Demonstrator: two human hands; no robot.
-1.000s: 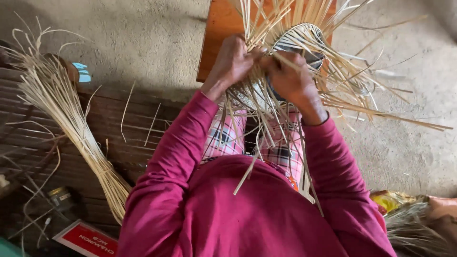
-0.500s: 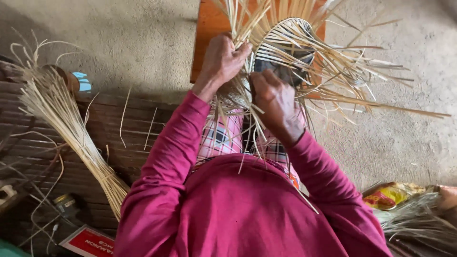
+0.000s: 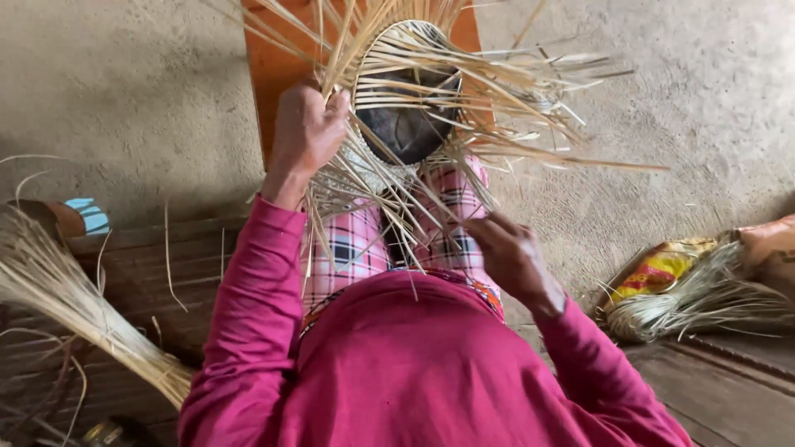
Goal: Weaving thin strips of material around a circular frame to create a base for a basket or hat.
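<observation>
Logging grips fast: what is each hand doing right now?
Left hand: closed on the half-woven basket at its rim.
Right hand: pinching a loose strip.

One head-worn camera looks steeply down, close over the person's lap and floor [image 3: 149,99].

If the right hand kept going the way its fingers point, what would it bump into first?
Probably the loose straw strips hanging from the half-woven basket; the right hand points up-left toward them. Depth is hard to judge.
</observation>
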